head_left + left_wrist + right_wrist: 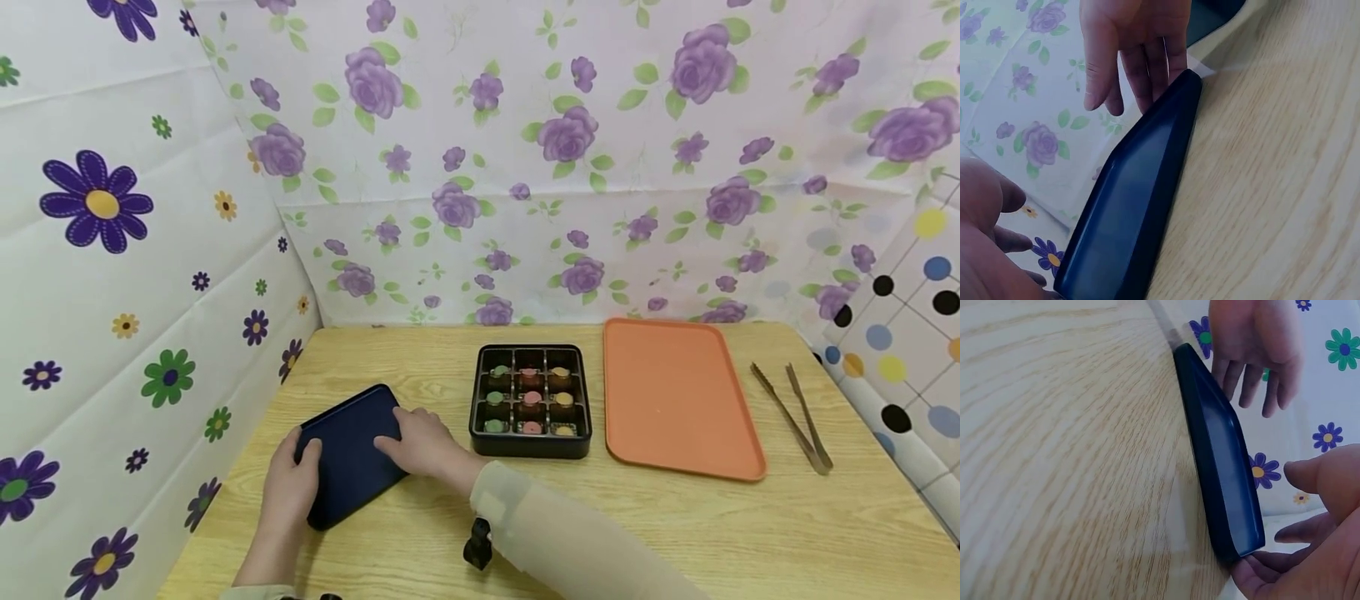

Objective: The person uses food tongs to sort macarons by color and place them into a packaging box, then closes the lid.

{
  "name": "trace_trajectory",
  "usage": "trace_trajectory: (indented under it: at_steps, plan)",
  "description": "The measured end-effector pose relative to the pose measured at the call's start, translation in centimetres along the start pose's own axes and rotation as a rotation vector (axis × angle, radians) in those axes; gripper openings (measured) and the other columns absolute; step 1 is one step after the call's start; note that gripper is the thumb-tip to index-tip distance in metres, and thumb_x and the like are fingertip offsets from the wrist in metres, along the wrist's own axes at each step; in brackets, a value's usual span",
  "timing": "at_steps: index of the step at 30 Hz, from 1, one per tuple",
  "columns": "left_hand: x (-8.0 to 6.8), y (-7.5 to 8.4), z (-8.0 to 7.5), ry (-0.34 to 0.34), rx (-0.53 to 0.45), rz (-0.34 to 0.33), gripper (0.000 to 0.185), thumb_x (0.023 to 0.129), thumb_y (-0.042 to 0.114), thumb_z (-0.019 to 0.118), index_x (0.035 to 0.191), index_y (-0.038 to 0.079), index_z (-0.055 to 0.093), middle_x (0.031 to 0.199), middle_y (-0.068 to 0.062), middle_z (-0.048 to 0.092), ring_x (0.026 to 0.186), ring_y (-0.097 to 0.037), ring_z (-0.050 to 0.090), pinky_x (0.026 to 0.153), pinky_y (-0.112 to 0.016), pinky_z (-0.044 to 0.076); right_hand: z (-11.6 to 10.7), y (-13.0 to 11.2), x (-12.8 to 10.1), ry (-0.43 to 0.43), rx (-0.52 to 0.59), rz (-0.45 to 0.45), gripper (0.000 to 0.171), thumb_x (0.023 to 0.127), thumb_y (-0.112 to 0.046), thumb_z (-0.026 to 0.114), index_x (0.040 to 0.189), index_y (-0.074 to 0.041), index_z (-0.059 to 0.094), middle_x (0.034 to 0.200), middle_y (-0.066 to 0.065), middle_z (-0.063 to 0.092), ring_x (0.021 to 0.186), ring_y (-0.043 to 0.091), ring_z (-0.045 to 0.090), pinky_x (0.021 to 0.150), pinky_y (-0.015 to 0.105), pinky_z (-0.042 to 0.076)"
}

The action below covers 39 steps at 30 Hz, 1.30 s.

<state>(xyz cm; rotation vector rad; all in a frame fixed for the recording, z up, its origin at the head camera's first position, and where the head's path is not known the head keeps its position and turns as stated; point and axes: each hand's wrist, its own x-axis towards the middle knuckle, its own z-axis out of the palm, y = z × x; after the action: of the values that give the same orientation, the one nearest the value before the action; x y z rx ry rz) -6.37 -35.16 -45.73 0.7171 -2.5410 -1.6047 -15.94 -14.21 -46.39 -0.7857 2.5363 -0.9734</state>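
Note:
A shallow dark blue box lid (352,458) lies on the left part of the table, hollow side up, at an angle. My left hand (288,483) is at its left edge, fingers loosely extended and thumb raised off the rim. Across from it, my right hand (423,442) is at the right edge, its fingers beside the rim and its thumb over the lid. In the right wrist view, fingertips of the right hand (1319,540) touch the near end of the lid (1229,469). Neither hand curls round it.
Right of the lid stands a black divided box (530,446) with small round green, pink and yellow pieces in its compartments. Beyond it lie an orange tray (675,400) and metal tongs (806,442). Flowered cloth (480,208) hangs behind the wooden table (442,550).

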Motion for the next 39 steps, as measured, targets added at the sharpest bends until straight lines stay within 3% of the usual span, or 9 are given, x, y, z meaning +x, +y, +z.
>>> trace_trajectory:
  at_steps: [4,8,18,27,35,39]
  plan:
    - [-0.1,0.0,0.1,0.011,-0.019,0.003,0.073,0.121,0.038,0.033,0.177,0.006,0.0,0.182,-0.023,-0.012,0.167,-0.046,-0.01,0.133,-0.065,0.004,-0.5,-0.3,-0.4,-0.001,0.117,0.045,0.072,0.115,-0.045,0.06,0.172,-0.005,0.038,0.167,0.02,0.049,0.156,0.039,0.043,0.124,0.052,0.042]
    - [-0.1,0.0,0.2,0.031,-0.051,0.016,0.071,0.121,0.039,0.033,0.179,0.011,0.002,0.182,-0.015,-0.018,0.167,-0.041,-0.015,0.134,-0.063,0.003,-0.7,-0.4,-0.5,0.051,0.183,0.065,0.075,0.115,-0.043,0.062,0.175,-0.008,0.032,0.168,0.023,0.046,0.154,0.041,0.045,0.121,0.056,0.045]
    - [-0.5,0.8,0.7,0.154,-0.19,0.104,0.065,0.121,0.038,0.04,0.18,0.024,0.016,0.184,0.004,-0.009,0.169,-0.031,-0.004,0.135,-0.058,0.011,-1.7,-0.9,-0.5,0.151,0.324,0.072,0.073,0.115,-0.037,0.063,0.174,-0.006,0.033,0.171,0.024,0.038,0.157,0.044,0.039,0.122,0.059,0.042]
    - [-0.3,3.5,1.5,0.173,-0.318,0.181,0.066,0.12,0.026,0.044,0.179,0.029,0.015,0.183,0.012,-0.009,0.168,-0.015,-0.001,0.136,-0.044,0.011,-3.3,-0.5,-0.8,0.246,0.442,0.093,0.072,0.113,-0.03,0.065,0.174,-0.007,0.035,0.169,0.019,0.039,0.153,0.039,0.045,0.118,0.058,0.046]
    - [0.0,6.1,3.0,0.184,-0.43,0.244,0.075,0.118,0.016,0.048,0.179,0.035,0.009,0.184,0.01,0.004,0.168,-0.014,0.008,0.136,-0.04,0.015,-5.6,0.1,-1.4,0.321,0.54,0.112,0.068,0.113,-0.022,0.065,0.174,-0.011,0.037,0.17,0.014,0.037,0.153,0.038,0.046,0.114,0.056,0.049]
    - [-0.1,7.6,4.1,0.174,-0.491,0.303,0.078,0.115,0.006,0.048,0.179,0.027,0.01,0.184,0.009,0.008,0.168,-0.013,0.012,0.135,-0.036,0.016,-6.6,0.5,-1.7,0.351,0.657,0.114,0.067,0.113,-0.016,0.062,0.174,-0.011,0.035,0.169,0.013,0.033,0.156,0.037,0.04,0.113,0.053,0.048]
